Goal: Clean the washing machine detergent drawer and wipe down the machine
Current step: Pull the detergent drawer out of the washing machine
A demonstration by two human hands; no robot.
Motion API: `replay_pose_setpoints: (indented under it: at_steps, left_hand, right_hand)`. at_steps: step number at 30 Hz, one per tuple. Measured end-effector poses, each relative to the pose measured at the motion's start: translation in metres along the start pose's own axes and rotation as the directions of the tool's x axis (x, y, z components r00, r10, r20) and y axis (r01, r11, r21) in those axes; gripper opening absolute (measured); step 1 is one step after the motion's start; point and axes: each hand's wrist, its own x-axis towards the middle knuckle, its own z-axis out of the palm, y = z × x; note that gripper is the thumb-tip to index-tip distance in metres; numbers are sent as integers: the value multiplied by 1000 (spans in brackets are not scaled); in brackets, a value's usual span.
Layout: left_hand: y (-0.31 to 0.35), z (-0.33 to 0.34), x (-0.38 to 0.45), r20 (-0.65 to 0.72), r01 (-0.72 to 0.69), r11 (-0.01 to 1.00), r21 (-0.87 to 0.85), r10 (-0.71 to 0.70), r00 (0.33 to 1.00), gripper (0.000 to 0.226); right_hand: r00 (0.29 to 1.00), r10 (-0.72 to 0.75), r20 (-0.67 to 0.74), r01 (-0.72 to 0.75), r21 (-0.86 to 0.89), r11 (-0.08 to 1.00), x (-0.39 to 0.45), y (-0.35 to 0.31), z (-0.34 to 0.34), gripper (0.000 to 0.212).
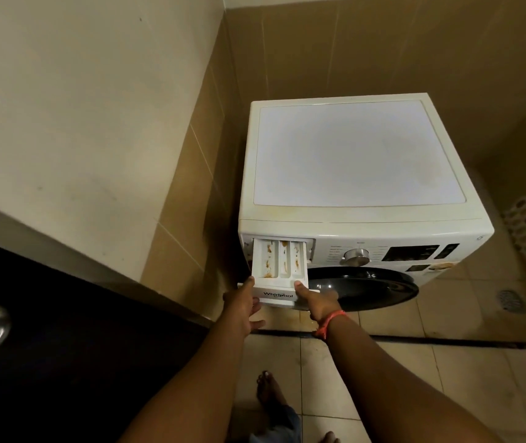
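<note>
White plastic detergent drawer [279, 262], brown-stained, held by left hand [243, 305] and right hand [314, 302].

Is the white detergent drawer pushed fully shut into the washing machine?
No, the white plastic detergent drawer sticks out from the white washing machine, its three stained compartments exposed, gripped by both hands.

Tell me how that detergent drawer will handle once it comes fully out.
The detergent drawer looks like thin moulded plastic: probably stiff and light. Brown residue in its compartments may make it slimy. Both hands grip its front, which should keep it level.

Both hands [242, 306] [314, 303] on stained detergent drawer [279, 262], out of washing machine [357, 155]
</note>
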Motion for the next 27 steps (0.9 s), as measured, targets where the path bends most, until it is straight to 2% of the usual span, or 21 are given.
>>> replay_pose_setpoints:
  at_steps: [5, 8, 11, 13, 16, 18, 19, 21, 23, 27]
  left_hand:
    - [-15, -7, -4, -78, -19, 996, 90, 26, 997, 61]
    - [-16, -7, -10, -105, -28, 989, 142, 43, 994, 61]
    - [-11, -7, -11, -142, -94, 972, 217, 127, 982, 61]
    - [-8, -6, -8, -171, -175, 912, 370, 252, 952, 64]
    - [-2, -7, -8, -131, -282, 680, 677, 488, 863, 67]
    - [6, -6, -12, -33, -341, 505, 792, 594, 804, 59]
    - [10, -6, -13, 9, -364, 460, 810, 611, 791, 54]
    - [21, -4, -12, 67, -398, 438, 806, 601, 796, 46]
    - [27, -1, -9, 115, -420, 458, 783, 557, 822, 43]
    - [42, 3, 12, 234, -437, 503, 746, 416, 879, 48]
  right_hand:
    - [1000, -12, -2, 12, -62, 998, -12, 15, -4, 93]
    - [1000, -24, -9, 23, -93, 995, -15, 16, -6, 95]
    - [997, -74, -21, 69, -191, 979, -18, 12, -8, 100]
    - [986, -162, -46, 139, -324, 936, -22, 8, -8, 95]
    - [924, -383, 5, 308, -606, 734, -29, -1, -9, 80]
    - [848, -517, 114, 424, -732, 534, -31, -7, -8, 71]
    - [812, -557, 175, 468, -765, 442, -32, -9, -6, 67]
    - [763, -587, 270, 517, -800, 305, -30, -18, -1, 65]
    - [747, -577, 331, 526, -825, 208, -27, -25, 6, 66]
    - [785, -510, 351, 462, -880, 106, -5, -48, 25, 72]
